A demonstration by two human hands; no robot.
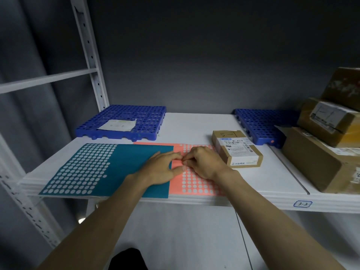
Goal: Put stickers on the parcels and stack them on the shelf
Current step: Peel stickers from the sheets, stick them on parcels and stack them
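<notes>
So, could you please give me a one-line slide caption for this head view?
Both hands pick at the pink sticker sheet beside a small parcel on the shelf.

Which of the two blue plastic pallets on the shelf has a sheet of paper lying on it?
The left blue pallet, at the back of the shelf beside the upright post. A white sheet lies on its top. The right blue pallet has none.

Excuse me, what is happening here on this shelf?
A person is working at a white metal shelf. The left hand rests flat on the teal sticker sheet, while the right hand seems to pick at a sticker on the pink sticker sheet. A small brown cardboard parcel marked "5-1" waits beside the sheets. Larger brown parcels are stacked at the right, near two blue perforated plastic mats.
</notes>
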